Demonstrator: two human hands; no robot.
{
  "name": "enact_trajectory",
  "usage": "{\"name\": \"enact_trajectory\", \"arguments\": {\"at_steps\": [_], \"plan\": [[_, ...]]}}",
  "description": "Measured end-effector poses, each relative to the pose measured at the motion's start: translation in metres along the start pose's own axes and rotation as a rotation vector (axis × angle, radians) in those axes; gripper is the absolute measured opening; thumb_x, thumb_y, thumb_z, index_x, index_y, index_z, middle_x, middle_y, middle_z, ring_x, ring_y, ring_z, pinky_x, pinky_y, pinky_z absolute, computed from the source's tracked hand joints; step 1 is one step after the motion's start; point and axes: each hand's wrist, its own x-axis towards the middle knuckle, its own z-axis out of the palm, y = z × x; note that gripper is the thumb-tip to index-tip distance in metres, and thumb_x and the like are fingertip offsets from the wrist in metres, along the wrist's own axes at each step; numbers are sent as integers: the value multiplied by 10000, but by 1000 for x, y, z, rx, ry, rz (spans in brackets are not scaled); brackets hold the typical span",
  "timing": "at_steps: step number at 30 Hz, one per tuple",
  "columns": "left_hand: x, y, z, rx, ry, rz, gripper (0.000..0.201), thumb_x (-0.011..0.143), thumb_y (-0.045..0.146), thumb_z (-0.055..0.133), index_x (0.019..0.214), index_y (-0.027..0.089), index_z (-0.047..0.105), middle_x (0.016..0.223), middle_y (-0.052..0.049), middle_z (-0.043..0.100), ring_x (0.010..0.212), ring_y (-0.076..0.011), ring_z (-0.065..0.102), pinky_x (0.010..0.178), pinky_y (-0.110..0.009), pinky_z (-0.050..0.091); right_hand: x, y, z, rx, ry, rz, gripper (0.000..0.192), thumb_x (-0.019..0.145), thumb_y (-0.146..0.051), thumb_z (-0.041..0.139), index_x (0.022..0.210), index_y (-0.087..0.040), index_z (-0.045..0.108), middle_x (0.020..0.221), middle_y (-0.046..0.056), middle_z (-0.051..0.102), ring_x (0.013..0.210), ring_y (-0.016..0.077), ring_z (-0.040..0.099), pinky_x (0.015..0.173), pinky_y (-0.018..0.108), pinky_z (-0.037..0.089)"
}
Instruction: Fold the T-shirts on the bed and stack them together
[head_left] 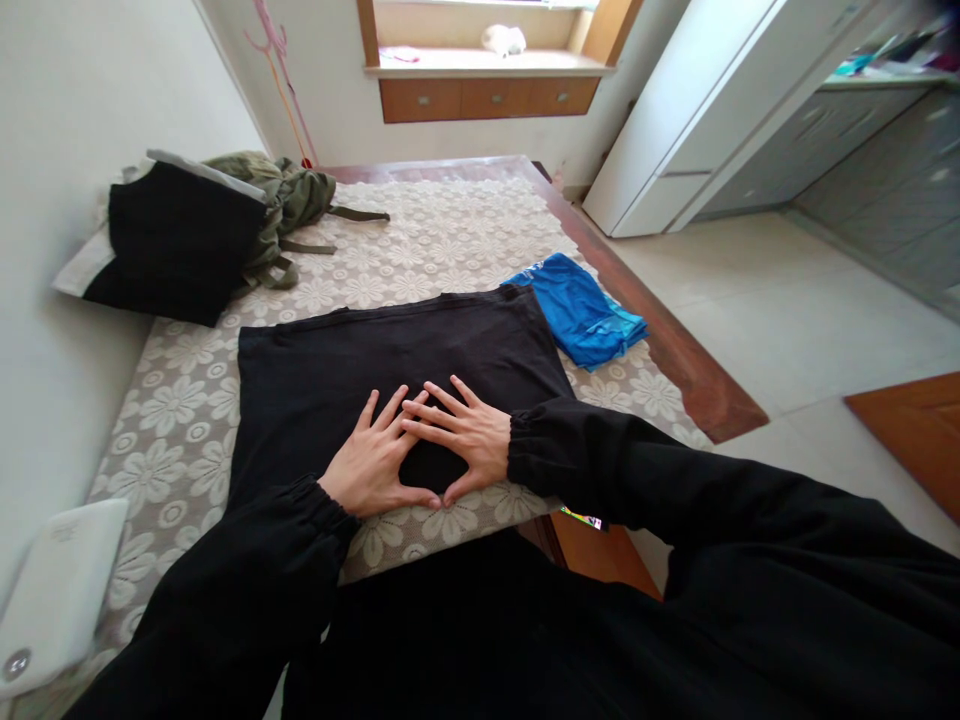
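Both hands lie flat and open on the black garment [390, 350], fingers spread, clamped on nothing. Left hand [375, 465] and right hand [469, 440] sit together at its near edge, my fingertips overlapping and my thumbs meeting below, with a patch of dark cloth showing between them. That garment is spread flat over the floral lace cover [172, 420] of the bed, in the middle. Just beside its far right corner lies a folded blue cloth [581, 310]. At the far left, by the wall, a black pillow [176, 240] leans against a crumpled green jacket [289, 200]. A white device [56, 590] rests at the near left.
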Motion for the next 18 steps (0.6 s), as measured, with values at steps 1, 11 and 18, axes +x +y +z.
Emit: {"name": "enact_trajectory", "arguments": {"at_steps": [1,11,18], "plan": [[0,0,0,-2,3,0,1334,795,1028,573,1746,129,313,1757,-219,410,1698,-453,207,1375,-735,80,0,0,0,1,0,0,1216,858,-788,786,1792,-212,260,1854,155,216,1718,495,51,1319,811,26],[-2,0,1,18,17,16,1294,815,1014,568,1742,144,329,1802,-195,325,1709,-446,166,1377,-725,90,-1,0,-1,-6,-2,-2,1202,862,-776,793,1791,-224,265,1853,148,226,1717,494,58,1317,815,27],[-2,3,-2,32,5,11,1249,873,1017,446,1738,122,338,1783,-216,351,1707,-440,183,1383,-709,68,-3,0,1,-32,31,-16,1138,901,-749,774,1792,-255,266,1850,153,225,1711,496,114,1327,797,56]]}}
